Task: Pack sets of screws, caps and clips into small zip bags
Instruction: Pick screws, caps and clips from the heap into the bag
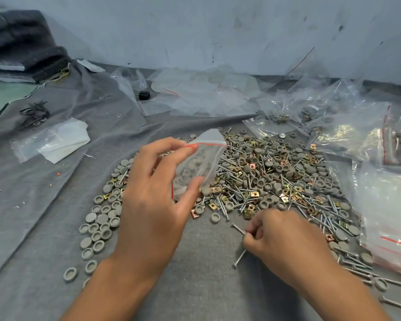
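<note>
The small clear zip bag with a red seal line (198, 162) hung pinched in the left hand (153, 200), above the mixed pile. The right hand (285, 237), below it, gripped long silver screws (239, 229). Holding the mouth open would likely help.

Looking like a small packing workshop: loose hardware heap (264, 181) sprawling at centre on grey cloth (56, 205), zip bags (357, 135) piling at two o'clock, scuffed wall (218, 31) at twelve.

Left hand (155, 205) pinches a zip bag (200, 163); right hand (285, 237) grips screws (239, 230) beside the pile (264, 177).
</note>
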A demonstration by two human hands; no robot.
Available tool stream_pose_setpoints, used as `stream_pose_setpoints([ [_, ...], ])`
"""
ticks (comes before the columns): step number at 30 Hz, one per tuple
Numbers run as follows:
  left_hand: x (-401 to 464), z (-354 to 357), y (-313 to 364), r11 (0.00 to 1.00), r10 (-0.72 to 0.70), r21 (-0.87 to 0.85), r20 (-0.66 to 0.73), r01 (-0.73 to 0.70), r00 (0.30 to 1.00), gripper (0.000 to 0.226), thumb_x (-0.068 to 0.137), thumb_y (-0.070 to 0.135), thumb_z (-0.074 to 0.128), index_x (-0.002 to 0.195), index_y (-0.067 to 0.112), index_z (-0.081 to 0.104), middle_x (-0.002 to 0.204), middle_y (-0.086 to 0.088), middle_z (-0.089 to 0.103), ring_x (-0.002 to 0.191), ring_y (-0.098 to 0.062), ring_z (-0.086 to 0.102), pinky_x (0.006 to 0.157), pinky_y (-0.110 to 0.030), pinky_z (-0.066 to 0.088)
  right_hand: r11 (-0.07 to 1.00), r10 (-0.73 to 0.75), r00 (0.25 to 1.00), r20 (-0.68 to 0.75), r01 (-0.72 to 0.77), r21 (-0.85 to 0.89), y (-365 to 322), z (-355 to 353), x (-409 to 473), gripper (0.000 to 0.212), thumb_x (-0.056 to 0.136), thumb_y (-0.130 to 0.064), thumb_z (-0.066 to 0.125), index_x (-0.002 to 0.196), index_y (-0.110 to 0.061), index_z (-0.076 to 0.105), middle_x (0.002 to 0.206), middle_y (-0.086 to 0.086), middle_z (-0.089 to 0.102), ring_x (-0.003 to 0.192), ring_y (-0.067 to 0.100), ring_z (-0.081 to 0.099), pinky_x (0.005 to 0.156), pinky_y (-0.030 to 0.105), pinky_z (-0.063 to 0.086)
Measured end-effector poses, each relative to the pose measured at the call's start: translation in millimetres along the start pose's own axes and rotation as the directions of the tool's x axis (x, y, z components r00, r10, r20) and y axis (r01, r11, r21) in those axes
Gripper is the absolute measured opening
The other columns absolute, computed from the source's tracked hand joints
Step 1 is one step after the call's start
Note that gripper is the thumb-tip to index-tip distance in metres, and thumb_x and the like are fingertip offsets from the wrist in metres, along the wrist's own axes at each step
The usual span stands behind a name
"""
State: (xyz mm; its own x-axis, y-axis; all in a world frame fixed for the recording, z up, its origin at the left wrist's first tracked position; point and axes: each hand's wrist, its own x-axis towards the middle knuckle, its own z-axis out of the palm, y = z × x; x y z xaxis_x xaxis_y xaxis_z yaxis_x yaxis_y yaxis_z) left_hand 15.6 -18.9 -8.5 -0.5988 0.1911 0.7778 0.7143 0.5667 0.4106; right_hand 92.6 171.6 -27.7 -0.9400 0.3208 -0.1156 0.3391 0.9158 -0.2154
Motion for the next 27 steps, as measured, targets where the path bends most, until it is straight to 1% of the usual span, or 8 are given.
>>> stream_pose_setpoints([
  [4, -1.1, 1.6, -0.4, 0.998, -0.035, 0.056, 0.171, 0.025, 0.985, 0.050, 0.081, 0.013, 0.082, 0.127, 0.007, 0.066, 0.127, -0.004, 0.058, 0.103, -0.013, 0.055, 0.097, -0.031, 0.051, 0.999, -0.045, 0.997, 0.056, 0.046, -0.013, -2.1, 0.5, -1.5, 0.016, 0.083, -0.047, 0.055, 0.085, -0.033, 0.062, 0.076, -0.015, 0.065, 0.080, 0.009, 0.062, 0.055, 0.025, 0.041],
  [9, -3.2, 3.4, 2.2, 0.985, -0.117, 0.165, 0.441, 0.047, 0.890, 0.063, 0.072, 0.019, 0.087, 0.129, 0.016, 0.064, 0.124, 0.003, 0.059, 0.102, -0.007, 0.053, 0.098, -0.022, 0.043, 0.983, -0.151, 0.988, -0.025, 0.147, -0.108, -2.5, 1.4, -4.0, 0.019, 0.086, -0.045, 0.050, 0.087, -0.030, 0.062, 0.079, -0.013, 0.062, 0.079, 0.010, 0.060, 0.056, 0.029, 0.042],
  [12, -4.1, 3.7, 3.2, 0.986, -0.125, 0.153, 0.460, 0.060, 0.879, 0.061, 0.072, 0.022, 0.086, 0.129, 0.019, 0.064, 0.122, 0.007, 0.058, 0.089, 0.000, 0.042, 0.092, -0.016, 0.040, 0.981, -0.186, 0.982, -0.042, 0.184, -0.059, -3.1, 0.7, -5.5, 0.018, 0.090, -0.046, 0.046, 0.087, -0.032, 0.057, 0.079, -0.014, 0.058, 0.076, 0.007, 0.055, 0.053, 0.027, 0.034],
  [15, -4.5, 4.3, 1.1, 0.987, -0.143, 0.128, 0.453, 0.095, 0.880, 0.061, 0.073, 0.021, 0.087, 0.129, 0.021, 0.065, 0.122, 0.010, 0.055, 0.084, 0.000, 0.038, 0.089, -0.016, 0.039, 0.964, -0.184, 0.983, -0.016, 0.184, 0.191, 0.4, -7.9, -3.2, 0.015, 0.089, -0.047, 0.044, 0.084, -0.036, 0.053, 0.072, -0.015, 0.056, 0.069, 0.002, 0.047, 0.056, 0.024, 0.034],
  [19, -4.5, 6.8, 2.6, 0.993, -0.117, 0.083, 0.472, 0.088, 0.874, 0.061, 0.072, 0.020, 0.090, 0.128, 0.020, 0.065, 0.123, 0.009, 0.055, 0.088, -0.001, 0.044, 0.090, -0.019, 0.045, 0.832, -0.262, 0.945, -0.196, 0.325, 0.450, 2.3, -23.4, -2.4, 0.015, 0.089, -0.051, 0.041, 0.084, -0.039, 0.049, 0.093, -0.025, 0.054, 0.087, 0.003, 0.049, 0.066, 0.022, 0.034],
  [22, -7.7, 8.6, 6.1, 0.994, -0.102, 0.081, 0.477, 0.073, 0.873, 0.063, 0.071, 0.025, 0.089, 0.129, 0.023, 0.063, 0.123, 0.011, 0.054, 0.094, 0.001, 0.048, 0.089, -0.015, 0.042, 0.787, -0.310, 0.919, -0.243, 0.391, 0.477, -4.6, -24.0, -5.2, 0.018, 0.086, -0.058, 0.034, 0.088, -0.045, 0.046, 0.092, -0.021, 0.061, 0.080, 0.005, 0.057, 0.064, 0.018, 0.042],
  [25, -10.1, 10.2, 8.5, 0.997, -0.079, 0.043, 0.479, 0.066, 0.874, 0.063, 0.071, 0.027, 0.087, 0.129, 0.024, 0.062, 0.123, 0.013, 0.052, 0.101, -0.001, 0.053, 0.092, -0.019, 0.046, 0.809, -0.371, 0.847, -0.380, 0.496, 0.315, -12.5, -16.8, -5.8, 0.006, 0.093, -0.037, 0.053, 0.089, -0.041, 0.049, 0.071, -0.018, 0.056, 0.073, -0.002, 0.056, 0.064, 0.007, 0.039],
  [27, -10.8, 11.8, 10.4, 0.998, -0.064, 0.015, 0.468, 0.065, 0.881, 0.061, 0.072, 0.026, 0.087, 0.128, 0.024, 0.063, 0.122, 0.014, 0.052, 0.105, -0.002, 0.056, 0.092, -0.020, 0.047, 0.820, -0.397, 0.802, -0.447, 0.528, 0.219, -16.7, -11.6, -5.2, 0.006, 0.091, -0.027, 0.062, 0.093, -0.032, 0.060, 0.079, -0.021, 0.057, 0.076, -0.001, 0.057, 0.068, 0.011, 0.045],
])
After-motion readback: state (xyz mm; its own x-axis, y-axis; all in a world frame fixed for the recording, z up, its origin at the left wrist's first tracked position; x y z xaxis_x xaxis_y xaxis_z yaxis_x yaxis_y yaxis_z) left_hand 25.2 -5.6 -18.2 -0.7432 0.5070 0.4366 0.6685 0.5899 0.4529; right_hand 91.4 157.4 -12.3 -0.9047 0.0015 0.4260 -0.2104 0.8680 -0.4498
